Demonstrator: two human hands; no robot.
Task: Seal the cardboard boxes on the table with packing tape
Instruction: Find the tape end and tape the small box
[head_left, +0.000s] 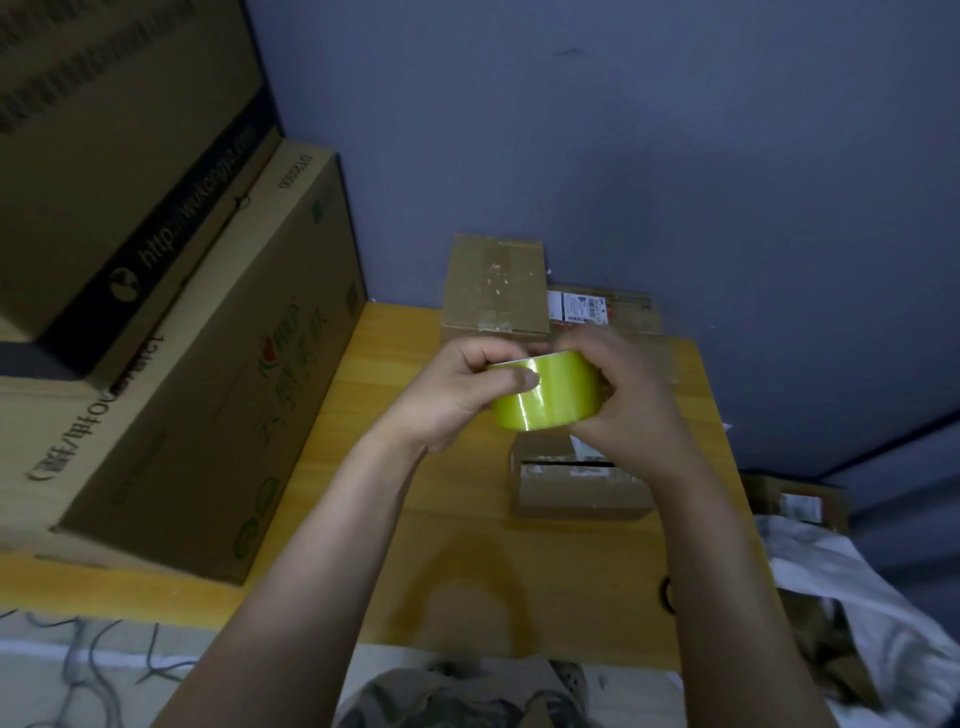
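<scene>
We are holding a roll of yellow-green packing tape (550, 400) up above the wooden table (415, 478), with both hands wrapped around it. Our left hand (457, 400) is gripping its left side with the thumb lying across the glossy outer face, and our right hand (631, 410) is curling round its right side. Directly beneath the roll a small cardboard box (566, 491) is sitting on the table, partly hidden by our right wrist. Its top seam is gaping as a dark slit with old clear tape beside it, and we cannot see what is inside. Behind our hands a taller box (496, 283) is standing near the wall, carrying scuffed tape strips. Just to its right a flat box (631, 306) is showing a white shipping label whose print is too small to read. Two large cartons are crowding the table's left side: the lower carton (208, 374) is bearing green and red printing we cannot make out, and the upper carton (104, 156) is showing a black band reading "http:" before it blurs. White cloth (857, 597) is lying off the right edge.
</scene>
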